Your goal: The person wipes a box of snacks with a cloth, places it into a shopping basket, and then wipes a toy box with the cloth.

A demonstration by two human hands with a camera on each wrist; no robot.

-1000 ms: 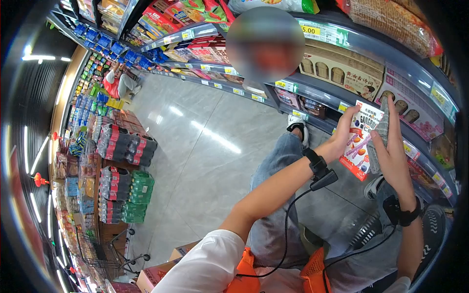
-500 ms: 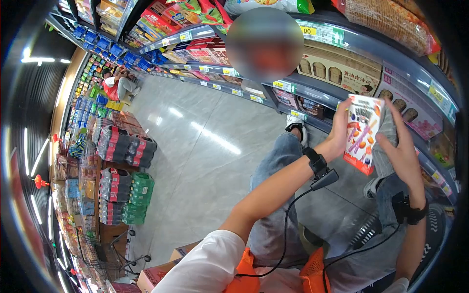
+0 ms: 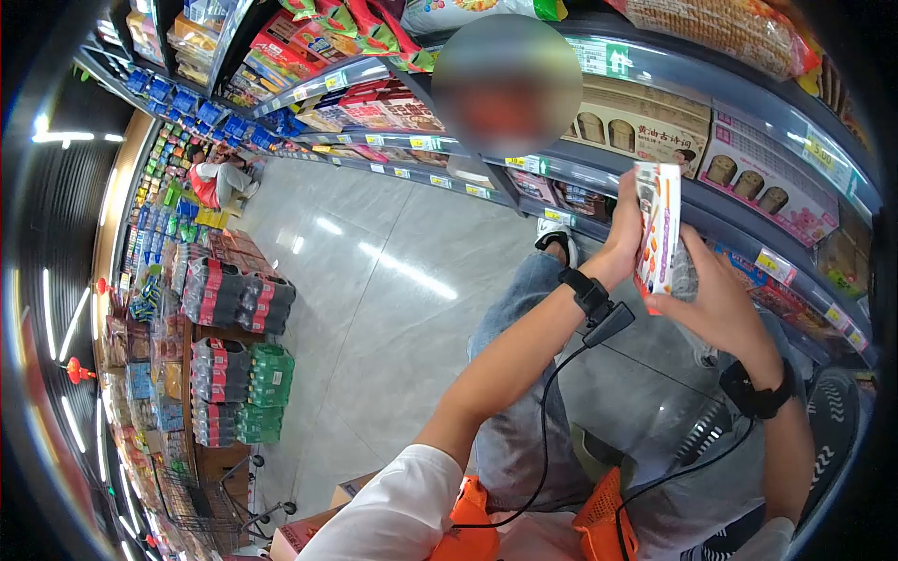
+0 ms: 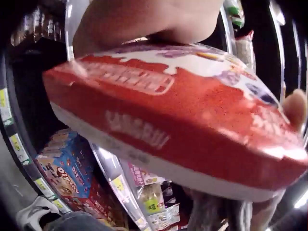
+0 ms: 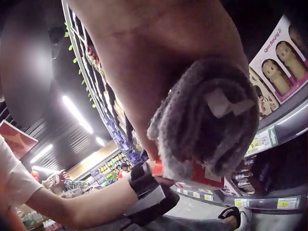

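My left hand (image 3: 622, 232) grips a white and red snack box (image 3: 659, 234) by its left side, in front of the shelf. In the head view the box shows a narrow side, while the left wrist view has its red end (image 4: 168, 120) close up. My right hand (image 3: 725, 304) holds a folded grey cloth (image 3: 686, 276), with the thumb near the bottom of the box. Seen from the right wrist, the cloth (image 5: 207, 120) is a thick roll under the palm, and a red bit of the box shows behind it.
Shelves with price tags (image 3: 776, 266) curve along the right, bearing boxed biscuits (image 3: 767, 178) and bagged snacks (image 3: 720, 33). Bottle packs (image 3: 220, 294) are stacked to the left, near a cart (image 3: 220, 500). Another person (image 3: 220, 178) sits low at the aisle's far end.
The box has turned from its printed front to its narrow side. Both hands have shifted left with the box and cloth, and the right hand has moved lower along the box.
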